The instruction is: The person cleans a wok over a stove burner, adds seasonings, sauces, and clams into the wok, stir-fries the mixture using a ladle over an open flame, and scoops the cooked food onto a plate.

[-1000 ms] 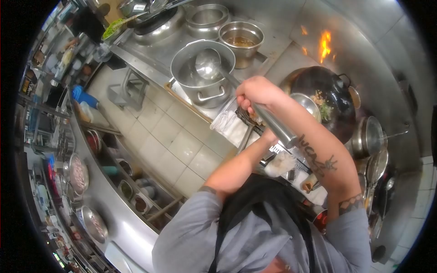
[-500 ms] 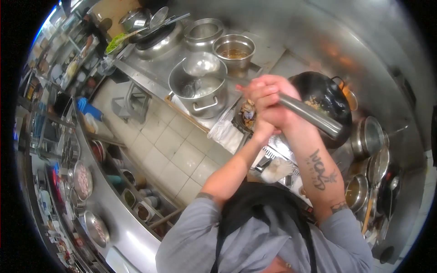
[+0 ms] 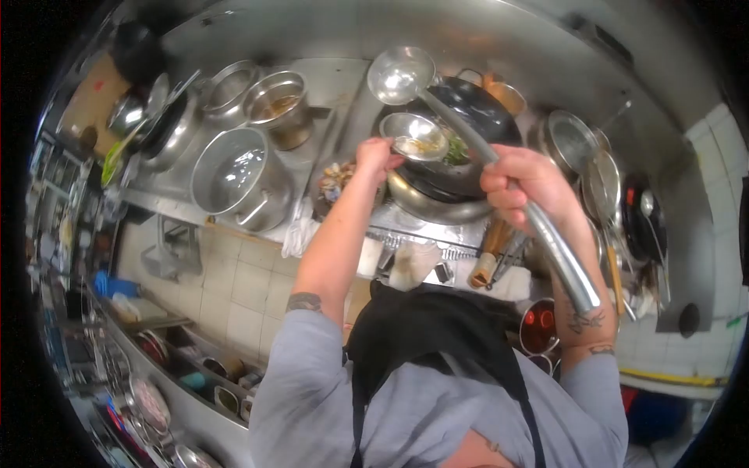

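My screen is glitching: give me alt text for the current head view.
The right hand grips a long-handled metal ladle, while the left hand is at the rim of a small metal bowl over a black wok. A stockpot of clear liquid stands to the left.

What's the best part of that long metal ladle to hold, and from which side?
Probably its long handle, coming from the wearer's right: the handle slants back that way, while the ladle's round bowl lies at the far left end. The handle looks narrow enough to wrap, as the right hand's grip shows.
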`<state>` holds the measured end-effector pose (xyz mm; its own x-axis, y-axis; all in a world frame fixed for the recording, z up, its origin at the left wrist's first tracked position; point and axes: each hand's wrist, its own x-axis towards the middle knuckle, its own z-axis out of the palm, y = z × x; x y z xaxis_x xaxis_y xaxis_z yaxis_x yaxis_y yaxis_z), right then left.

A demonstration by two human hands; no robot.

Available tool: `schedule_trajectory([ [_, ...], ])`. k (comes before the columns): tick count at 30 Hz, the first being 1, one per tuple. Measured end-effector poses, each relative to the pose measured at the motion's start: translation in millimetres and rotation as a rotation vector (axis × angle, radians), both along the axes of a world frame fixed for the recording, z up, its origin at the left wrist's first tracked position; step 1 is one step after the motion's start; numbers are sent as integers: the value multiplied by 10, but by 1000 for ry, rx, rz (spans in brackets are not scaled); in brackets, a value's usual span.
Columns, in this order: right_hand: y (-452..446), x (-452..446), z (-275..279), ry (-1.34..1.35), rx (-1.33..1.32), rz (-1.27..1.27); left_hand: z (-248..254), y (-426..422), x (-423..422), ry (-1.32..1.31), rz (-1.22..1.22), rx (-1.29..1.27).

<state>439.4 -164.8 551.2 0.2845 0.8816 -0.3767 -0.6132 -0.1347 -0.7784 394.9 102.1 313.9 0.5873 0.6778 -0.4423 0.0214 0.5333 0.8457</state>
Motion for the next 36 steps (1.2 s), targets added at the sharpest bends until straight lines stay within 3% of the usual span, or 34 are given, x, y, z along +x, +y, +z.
schedule_trajectory([
  [11,-712,13,-1063,-549,-262,-216,-293,-209,581,118,-54,17],
  [15,-800,16,-1158,-574,-281,-257,-314,-221,547,76,-103,4],
  [18,-824,43,-1244,-621,-271,-310,-211,-193,585,42,-8,3],
  [21,-812,29,-1373,-601,-268,-317,-6,-267,543,191,-200,386],
  [24,-714,34,-1846,-861,-338,-243,-66,-369,528,159,-208,1604],
  [28,-725,-44,-1958,-1003,-428,-244,-154,-315,439,131,-161,1497],
  [30,-819,-106,-2060,-879,-433,-236,-326,-170,321,200,-39,1524],
  [32,-912,48,-2362,-864,-403,-218,-496,-90,227,198,15,1341],
  [34,-916,306,-2619,-1062,-393,-183,-413,-176,37,130,33,957],
  [36,-799,508,-2741,-1434,-430,-207,-246,-317,-205,-20,29,384],
])
